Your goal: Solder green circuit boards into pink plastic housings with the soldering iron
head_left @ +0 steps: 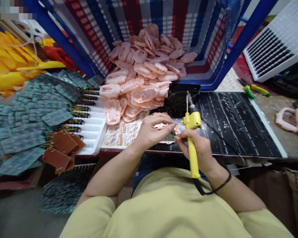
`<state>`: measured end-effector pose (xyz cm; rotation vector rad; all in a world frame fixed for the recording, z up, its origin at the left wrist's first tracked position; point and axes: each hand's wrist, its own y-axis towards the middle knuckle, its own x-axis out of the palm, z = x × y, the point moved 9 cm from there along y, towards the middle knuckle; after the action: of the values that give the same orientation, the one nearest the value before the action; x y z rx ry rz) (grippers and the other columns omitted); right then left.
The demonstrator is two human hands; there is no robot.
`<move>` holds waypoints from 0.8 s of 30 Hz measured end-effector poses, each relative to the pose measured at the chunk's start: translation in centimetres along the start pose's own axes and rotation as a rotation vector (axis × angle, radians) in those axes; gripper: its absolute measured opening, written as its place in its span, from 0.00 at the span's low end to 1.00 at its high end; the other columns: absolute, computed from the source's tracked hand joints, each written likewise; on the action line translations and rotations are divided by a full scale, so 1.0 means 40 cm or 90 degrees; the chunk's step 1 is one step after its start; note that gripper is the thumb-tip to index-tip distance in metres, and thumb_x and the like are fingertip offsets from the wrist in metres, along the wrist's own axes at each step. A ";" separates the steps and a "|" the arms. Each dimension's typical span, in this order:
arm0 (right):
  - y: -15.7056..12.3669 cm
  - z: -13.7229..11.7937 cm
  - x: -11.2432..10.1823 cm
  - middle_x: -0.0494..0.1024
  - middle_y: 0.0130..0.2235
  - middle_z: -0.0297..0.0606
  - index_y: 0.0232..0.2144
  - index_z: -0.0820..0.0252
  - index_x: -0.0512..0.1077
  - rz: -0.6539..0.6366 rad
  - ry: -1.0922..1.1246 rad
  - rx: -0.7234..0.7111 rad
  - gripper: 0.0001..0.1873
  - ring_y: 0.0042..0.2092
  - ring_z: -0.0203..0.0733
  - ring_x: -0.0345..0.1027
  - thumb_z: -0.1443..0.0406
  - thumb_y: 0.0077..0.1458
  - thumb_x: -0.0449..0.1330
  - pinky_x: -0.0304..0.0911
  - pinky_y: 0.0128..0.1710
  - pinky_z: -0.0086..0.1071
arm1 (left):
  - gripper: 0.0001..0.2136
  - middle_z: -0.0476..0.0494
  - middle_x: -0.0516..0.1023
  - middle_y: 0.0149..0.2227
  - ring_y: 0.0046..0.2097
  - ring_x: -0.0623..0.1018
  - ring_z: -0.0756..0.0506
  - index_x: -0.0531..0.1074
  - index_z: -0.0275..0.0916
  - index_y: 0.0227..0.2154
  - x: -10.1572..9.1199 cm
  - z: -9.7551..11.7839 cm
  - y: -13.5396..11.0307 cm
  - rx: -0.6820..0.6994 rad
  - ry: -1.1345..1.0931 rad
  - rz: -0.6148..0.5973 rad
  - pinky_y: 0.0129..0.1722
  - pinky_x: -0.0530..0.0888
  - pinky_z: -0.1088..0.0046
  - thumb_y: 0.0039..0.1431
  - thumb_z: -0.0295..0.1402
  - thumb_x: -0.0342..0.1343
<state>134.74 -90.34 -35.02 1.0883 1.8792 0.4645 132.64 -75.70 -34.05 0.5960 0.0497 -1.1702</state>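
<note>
My right hand [200, 145] is wrapped round the yellow handle of a soldering gun [193, 152], its metal tip pointing up and away from me. A black cord runs from the handle's lower end past my right wrist. My left hand [155, 129] pinches a small green circuit board [173, 133] at its fingertips, and my right thumb and finger meet it from the other side. Under the hands lies a pink plastic shell [177, 130], mostly hidden by them. Just beyond stands a black fan [183, 99].
A blue-framed basket [215, 84] spills pink shells [139, 89] toward me. At left, green circuit boards [57, 115] with wires rest on a white tray [95, 138], near brown boards [62, 148]. Pliers [254, 89] and pink frames [286, 119] lie right of a black mat [233, 125].
</note>
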 end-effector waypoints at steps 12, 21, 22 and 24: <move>-0.002 -0.004 0.011 0.81 0.35 0.31 0.41 0.55 0.66 -0.002 0.014 -0.027 0.09 0.29 0.35 0.77 0.69 0.60 0.62 0.73 0.28 0.24 | 0.15 0.45 0.79 0.27 0.31 0.79 0.49 0.74 0.35 0.24 0.043 -0.066 -0.009 -0.230 -0.246 -0.049 0.34 0.76 0.75 0.51 0.43 0.68; -0.024 0.072 -0.094 0.83 0.39 0.33 0.45 0.52 0.73 0.096 0.055 0.023 0.19 0.37 0.42 0.80 0.72 0.53 0.68 0.78 0.39 0.33 | 0.14 0.47 0.75 0.23 0.25 0.76 0.50 0.75 0.33 0.28 -0.049 -0.082 0.008 -0.295 -0.129 -0.020 0.27 0.73 0.76 0.51 0.40 0.69; -0.031 0.078 -0.103 0.83 0.38 0.32 0.45 0.52 0.73 0.103 0.064 0.018 0.20 0.36 0.42 0.80 0.73 0.52 0.68 0.78 0.38 0.34 | 0.13 0.47 0.75 0.23 0.25 0.76 0.50 0.76 0.32 0.29 -0.049 -0.093 0.006 -0.295 -0.105 -0.043 0.27 0.73 0.76 0.51 0.38 0.68; -0.044 0.087 -0.114 0.83 0.38 0.32 0.44 0.52 0.75 0.103 0.084 0.009 0.20 0.35 0.43 0.80 0.74 0.50 0.69 0.78 0.36 0.34 | 0.10 0.46 0.76 0.25 0.26 0.75 0.49 0.77 0.32 0.30 -0.041 -0.121 -0.001 -0.296 -0.047 -0.103 0.26 0.72 0.75 0.52 0.36 0.66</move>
<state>137.76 -95.47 -35.75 1.2525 1.9184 0.6294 133.20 -72.07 -37.61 0.1392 0.3033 -1.2817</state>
